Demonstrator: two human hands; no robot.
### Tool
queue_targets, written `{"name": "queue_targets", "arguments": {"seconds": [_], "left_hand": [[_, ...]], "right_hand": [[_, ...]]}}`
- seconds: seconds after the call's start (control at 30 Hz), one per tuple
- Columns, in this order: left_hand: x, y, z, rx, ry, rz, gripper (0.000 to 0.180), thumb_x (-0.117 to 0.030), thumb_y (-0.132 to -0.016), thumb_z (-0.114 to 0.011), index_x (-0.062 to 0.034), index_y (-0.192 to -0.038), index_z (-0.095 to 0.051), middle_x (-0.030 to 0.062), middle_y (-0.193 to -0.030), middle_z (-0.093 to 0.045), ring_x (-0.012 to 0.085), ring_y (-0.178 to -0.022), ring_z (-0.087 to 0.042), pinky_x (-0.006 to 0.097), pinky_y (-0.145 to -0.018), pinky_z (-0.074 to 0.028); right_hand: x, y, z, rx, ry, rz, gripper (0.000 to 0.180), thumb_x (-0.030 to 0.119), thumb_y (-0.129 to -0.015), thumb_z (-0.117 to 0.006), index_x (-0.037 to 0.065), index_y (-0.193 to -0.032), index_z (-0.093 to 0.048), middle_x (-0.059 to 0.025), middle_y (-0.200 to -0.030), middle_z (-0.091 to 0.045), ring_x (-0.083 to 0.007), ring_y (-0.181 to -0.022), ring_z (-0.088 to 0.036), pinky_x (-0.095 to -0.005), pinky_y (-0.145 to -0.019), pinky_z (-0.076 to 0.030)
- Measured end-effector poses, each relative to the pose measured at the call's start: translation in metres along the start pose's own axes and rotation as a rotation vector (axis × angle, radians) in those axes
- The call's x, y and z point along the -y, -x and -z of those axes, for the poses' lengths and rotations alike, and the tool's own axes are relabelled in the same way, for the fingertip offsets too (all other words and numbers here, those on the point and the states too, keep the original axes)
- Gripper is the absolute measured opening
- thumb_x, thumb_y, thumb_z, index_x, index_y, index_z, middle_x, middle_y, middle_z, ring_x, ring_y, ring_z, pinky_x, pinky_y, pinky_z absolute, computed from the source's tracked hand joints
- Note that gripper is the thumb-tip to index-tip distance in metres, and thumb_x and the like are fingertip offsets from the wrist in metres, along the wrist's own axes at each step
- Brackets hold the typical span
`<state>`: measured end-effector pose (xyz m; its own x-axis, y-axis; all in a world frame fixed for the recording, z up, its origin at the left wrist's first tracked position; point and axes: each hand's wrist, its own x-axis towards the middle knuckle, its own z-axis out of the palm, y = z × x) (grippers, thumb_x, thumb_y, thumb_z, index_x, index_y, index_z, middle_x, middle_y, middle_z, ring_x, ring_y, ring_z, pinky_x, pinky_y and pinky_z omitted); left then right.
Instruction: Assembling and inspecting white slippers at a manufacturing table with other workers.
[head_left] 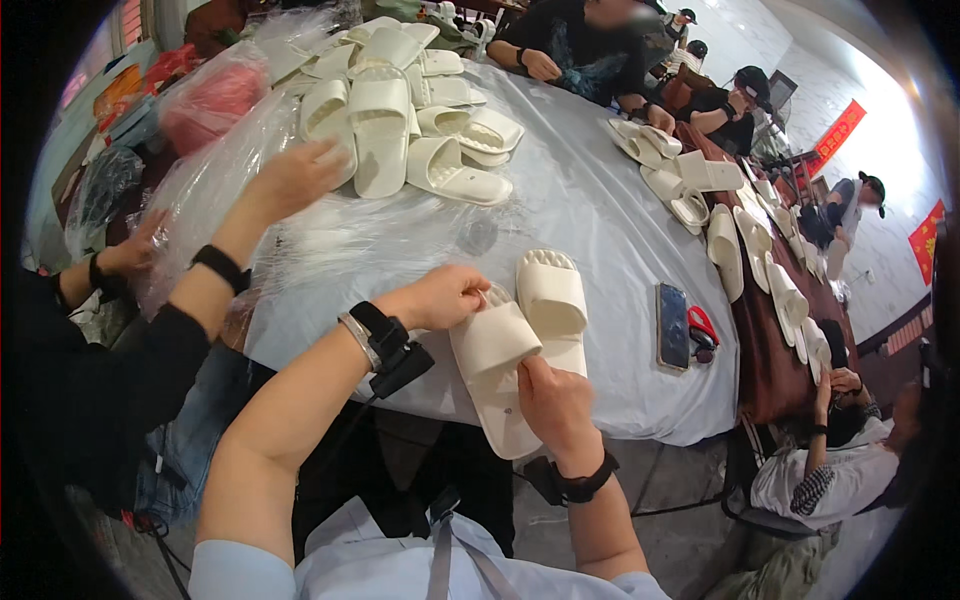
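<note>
A cream slide slipper (492,385) is held tilted at the table's near edge, between my two hands. My left hand (440,297) pinches at its toe end, fingers closed; whether something small is between the fingertips is hidden. My right hand (558,405) grips its right side, with the thumb by the strap's edge. Just behind and to the right lies a second cream slipper (553,305), toe pointing away from me, partly covered by the held slipper and my right hand.
A heap of cream slippers (380,130) stands at the far left. Beside it are plastic wrap (215,180) and a co-worker's hands (300,180). At right lie a phone (673,325) and red-handled scissors (704,330). More slippers (725,250) line a brown table (770,370) with other people around.
</note>
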<state>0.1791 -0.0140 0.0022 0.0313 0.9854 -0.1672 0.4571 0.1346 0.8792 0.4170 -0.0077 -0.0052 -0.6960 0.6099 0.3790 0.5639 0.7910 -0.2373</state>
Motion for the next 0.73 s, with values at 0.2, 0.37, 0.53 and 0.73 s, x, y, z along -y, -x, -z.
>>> {"name": "queue_targets", "arguments": {"seconds": [0.2,0.37,0.53,0.73], "left_hand": [[-0.001,-0.003,-0.008,0.114,0.024,-0.153,0.034,-0.01,-0.084,-0.053,-0.0026,-0.116,-0.061,0.0141,-0.104,-0.068,0.024,-0.097,-0.064,0.035,-0.086,-0.048],[-0.001,-0.006,0.002,0.195,-0.071,-0.127,0.035,-0.014,-0.083,-0.055,-0.0033,-0.115,-0.062,0.0141,-0.105,-0.067,0.0231,-0.097,-0.063,0.034,-0.085,-0.048],[0.003,-0.01,0.015,0.294,-0.15,-0.121,0.034,-0.015,-0.08,-0.057,-0.003,-0.111,-0.063,0.0128,-0.101,-0.067,0.0228,-0.091,-0.064,0.034,-0.081,-0.05],[0.008,-0.003,0.027,0.285,-0.119,-0.006,0.039,-0.014,-0.079,-0.061,-0.0029,-0.115,-0.061,0.0118,-0.099,-0.066,0.0177,-0.09,-0.062,0.031,-0.083,-0.049]], "right_hand": [[0.002,-0.008,-0.019,-0.051,0.013,-0.001,0.013,0.014,-0.084,-0.059,0.007,-0.075,-0.054,-0.0131,-0.059,-0.061,-0.0319,-0.051,-0.061,-0.0415,-0.048,-0.047],[0.004,-0.007,-0.025,-0.05,-0.02,-0.054,0.008,0.014,-0.084,-0.06,0.007,-0.081,-0.058,-0.0133,-0.064,-0.063,-0.0329,-0.055,-0.061,-0.0433,-0.052,-0.048],[0.002,-0.007,-0.025,-0.047,-0.051,-0.038,0.004,0.011,-0.083,-0.061,0.007,-0.085,-0.06,-0.0148,-0.067,-0.063,-0.0324,-0.059,-0.062,-0.0422,-0.053,-0.048],[0.005,-0.003,-0.008,-0.111,-0.209,0.071,0.019,0.013,-0.08,-0.066,0.007,-0.096,-0.06,-0.011,-0.068,-0.065,-0.0287,-0.061,-0.065,-0.0399,-0.056,-0.05]]}}
